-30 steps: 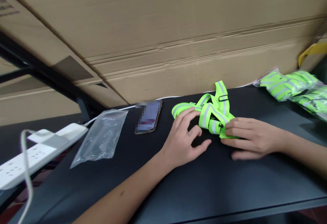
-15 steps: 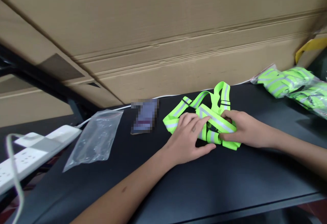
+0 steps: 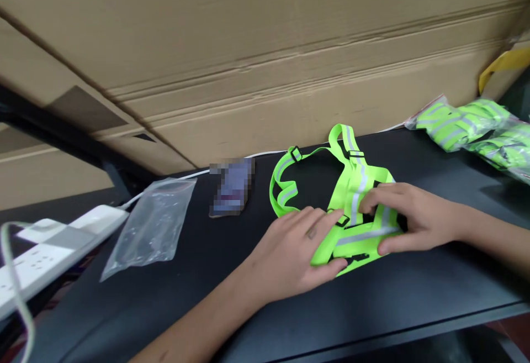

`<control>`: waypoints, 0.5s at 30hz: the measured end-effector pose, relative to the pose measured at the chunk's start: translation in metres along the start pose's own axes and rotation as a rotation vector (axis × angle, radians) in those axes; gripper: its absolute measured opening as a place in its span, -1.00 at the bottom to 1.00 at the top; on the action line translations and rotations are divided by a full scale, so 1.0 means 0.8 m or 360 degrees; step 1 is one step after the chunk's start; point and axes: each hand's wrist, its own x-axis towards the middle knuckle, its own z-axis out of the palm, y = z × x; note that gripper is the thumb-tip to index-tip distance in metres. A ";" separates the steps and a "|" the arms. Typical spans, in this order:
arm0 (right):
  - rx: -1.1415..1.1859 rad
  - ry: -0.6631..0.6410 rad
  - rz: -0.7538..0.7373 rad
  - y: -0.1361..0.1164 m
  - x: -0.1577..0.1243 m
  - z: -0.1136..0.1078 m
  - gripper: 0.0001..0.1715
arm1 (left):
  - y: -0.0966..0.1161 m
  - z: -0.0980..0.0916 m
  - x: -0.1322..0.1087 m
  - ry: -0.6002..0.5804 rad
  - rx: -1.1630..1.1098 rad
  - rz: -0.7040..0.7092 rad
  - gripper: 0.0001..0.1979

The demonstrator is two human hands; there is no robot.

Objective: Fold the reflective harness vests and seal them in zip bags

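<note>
A fluorescent yellow-green reflective harness [image 3: 356, 191] with grey stripes and black buckles lies on the black table [image 3: 232, 296]. Its shoulder loops stretch toward the back, and its lower bands lie bunched between my hands. My left hand [image 3: 296, 252] rests on the left bands, fingers stretched out and thumb apart; part of the strap is hidden beneath it. With bent fingers and thumb, my right hand [image 3: 414, 216] grips the harness at its right side, where a band passes between them.
A clear plastic bag [image 3: 151, 227] and a blurred-out flat object [image 3: 232, 186] lie left of the harness. Bagged harnesses [image 3: 464, 122] sit at the back right. A white power strip [image 3: 62, 252] with a cable is at far left. Cardboard [image 3: 265, 64] stands along the back.
The harness has been spread wider, with its lower bands pulled toward me and its left loop opened out. Both hands have come slightly nearer, the right one also shifting right.
</note>
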 end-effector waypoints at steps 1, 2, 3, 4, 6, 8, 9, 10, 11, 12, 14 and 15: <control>-0.0049 -0.0021 0.0070 -0.002 0.001 0.002 -0.39 | 0.004 0.001 -0.001 -0.0061 0.0027 -0.0035 -0.40; -0.0105 -0.0062 0.0105 -0.004 0.002 0.004 -0.37 | 0.007 0.002 -0.002 -0.0117 0.0028 -0.0078 -0.39; -0.0141 -0.0113 0.0107 -0.006 0.004 0.006 -0.36 | 0.010 0.003 -0.002 -0.0166 -0.0019 -0.0136 -0.35; -0.0148 -0.0150 0.0097 -0.008 0.005 0.009 -0.38 | 0.011 0.002 -0.003 -0.0202 -0.0113 -0.0210 -0.29; -0.0063 -0.0145 0.0138 -0.011 0.006 0.011 -0.49 | 0.009 0.001 -0.005 -0.0195 -0.0363 -0.0393 -0.20; 0.0140 -0.0070 0.0229 -0.013 0.002 0.010 -0.62 | 0.004 -0.002 -0.007 -0.0051 -0.0637 -0.0563 -0.15; 0.0250 0.0008 0.0266 -0.014 -0.001 0.009 -0.68 | 0.002 -0.004 -0.008 0.0071 -0.0773 -0.0619 -0.15; 0.0355 0.0118 0.0290 -0.015 -0.004 0.006 -0.72 | -0.001 -0.007 -0.010 0.0221 -0.0903 -0.0652 -0.14; 0.0449 0.0258 0.0306 -0.016 -0.007 0.004 -0.74 | -0.002 -0.010 -0.013 0.0385 -0.1019 -0.0671 -0.15; 0.0529 0.0424 0.0321 -0.018 -0.010 0.002 -0.73 | -0.003 -0.013 -0.017 0.0553 -0.1111 -0.0686 -0.16; 0.0666 0.0758 0.0380 -0.025 -0.015 -0.002 -0.62 | -0.001 -0.019 -0.031 0.0830 -0.1220 -0.0755 -0.17; 0.0737 0.0906 0.0413 -0.028 -0.020 -0.003 -0.55 | 0.001 -0.021 -0.042 0.0923 -0.1252 -0.0822 -0.16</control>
